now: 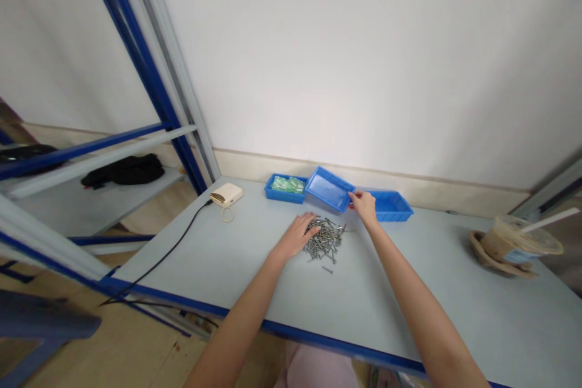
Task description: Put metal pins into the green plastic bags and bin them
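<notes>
A pile of metal screws (324,241) lies on the grey table, with one loose screw (327,270) in front of it. My left hand (297,233) rests at the pile's left edge, fingers stretched out and touching the screws. With my right hand (362,205) I grip the near right corner of a blue bin (331,189), which is tilted so its bare inside shows. To its left stands a smaller blue bin (285,195) holding green-and-white packets (288,183). Another blue bin (393,206) sits at the right, partly hidden behind my right hand.
A cream-coloured device (226,194) with a ring and a black cable (168,254) lies at the left of the table. At the right stands a plastic cup (516,241) with a straw in a cardboard holder (500,264). A white wall (364,60) rises behind.
</notes>
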A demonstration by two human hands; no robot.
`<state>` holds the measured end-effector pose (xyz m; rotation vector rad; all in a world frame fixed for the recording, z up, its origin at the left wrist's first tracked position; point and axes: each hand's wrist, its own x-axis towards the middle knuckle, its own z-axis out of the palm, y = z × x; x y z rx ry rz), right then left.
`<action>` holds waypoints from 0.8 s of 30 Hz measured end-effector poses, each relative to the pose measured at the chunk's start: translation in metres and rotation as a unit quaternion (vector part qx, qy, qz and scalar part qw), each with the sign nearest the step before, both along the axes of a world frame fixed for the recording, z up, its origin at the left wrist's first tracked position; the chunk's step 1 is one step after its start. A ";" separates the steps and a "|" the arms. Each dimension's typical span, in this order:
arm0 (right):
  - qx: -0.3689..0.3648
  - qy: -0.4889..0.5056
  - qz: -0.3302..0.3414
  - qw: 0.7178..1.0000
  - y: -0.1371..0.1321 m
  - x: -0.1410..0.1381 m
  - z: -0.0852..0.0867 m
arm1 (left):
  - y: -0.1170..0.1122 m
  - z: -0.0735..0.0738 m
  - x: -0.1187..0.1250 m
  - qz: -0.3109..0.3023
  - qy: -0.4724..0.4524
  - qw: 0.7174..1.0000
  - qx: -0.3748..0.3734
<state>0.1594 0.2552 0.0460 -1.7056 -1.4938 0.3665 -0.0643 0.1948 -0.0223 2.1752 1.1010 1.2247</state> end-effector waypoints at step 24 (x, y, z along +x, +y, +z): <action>-0.148 -0.180 -0.107 0.967 0.015 -0.016 0.014 | -0.043 -0.020 0.015 0.242 0.065 0.968 -0.009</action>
